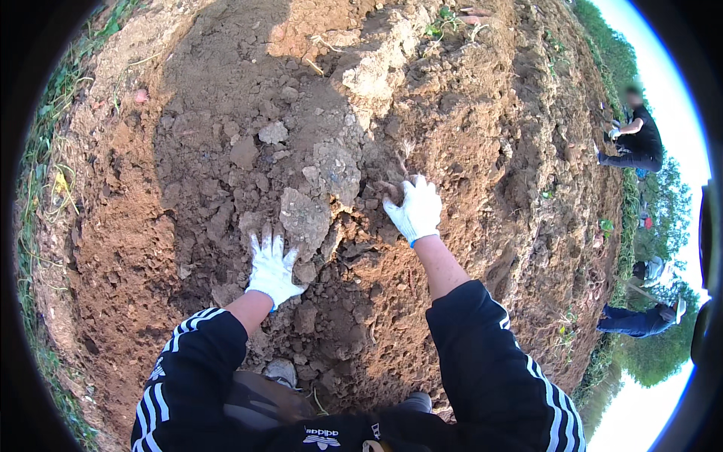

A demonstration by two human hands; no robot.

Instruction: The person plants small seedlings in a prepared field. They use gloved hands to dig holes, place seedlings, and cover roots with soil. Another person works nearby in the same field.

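Note:
My left hand (272, 268), in a white knit glove with soiled fingertips, rests on loose brown soil (220, 220) with its fingers spread and holds nothing. A large grey-brown clod (305, 219) lies just beyond its fingers, to the right. My right hand (416, 209), gloved the same way, bends over a brown tuberous root (391, 191), which shows between thumb and forefinger. A thin stalk with fine rootlets (404, 155) sticks up beyond that hand. Its fingertips are partly hidden, so whether they grip the root is unclear.
Another clod (337, 169) lies between and beyond my hands. Reddish tubers (474, 17) lie at the far top, and a pink one (141, 95) at upper left. Green vines (34, 226) edge the left side. A person in black (638, 135) and another in blue (638, 321) are at the far right.

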